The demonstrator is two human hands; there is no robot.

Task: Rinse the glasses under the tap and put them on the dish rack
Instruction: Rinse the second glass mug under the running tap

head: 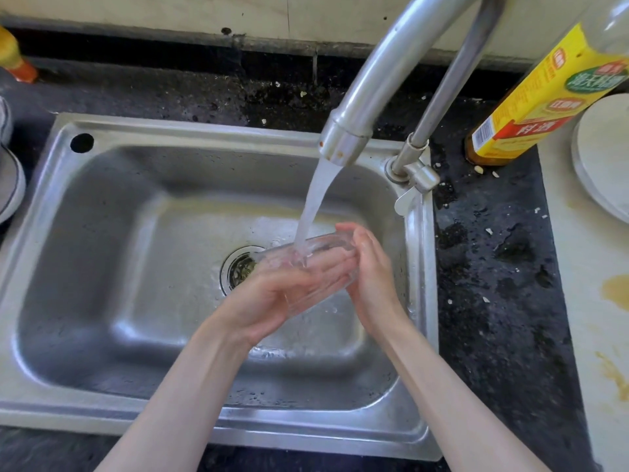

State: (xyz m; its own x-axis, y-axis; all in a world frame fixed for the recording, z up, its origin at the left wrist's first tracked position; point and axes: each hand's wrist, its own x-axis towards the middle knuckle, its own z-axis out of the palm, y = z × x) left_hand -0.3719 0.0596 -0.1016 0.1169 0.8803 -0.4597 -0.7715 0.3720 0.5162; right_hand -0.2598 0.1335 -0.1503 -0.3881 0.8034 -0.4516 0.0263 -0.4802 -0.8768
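A clear drinking glass [315,248] lies tilted on its side over the steel sink [112,233], right under the running water from the tap [354,120]. My left hand [282,301] cradles the glass from below with its fingers stretched along it. My right hand [371,267] holds the glass's right end, fingers curved round it. The stream hits the glass near its middle. No dish rack is in view.
The sink drain [238,267] sits just left of my hands. A yellow-labelled bottle [531,107] stands on the dark counter at the right, with a white plate [602,158] beyond it. An orange-capped bottle [17,59] stands at the far left.
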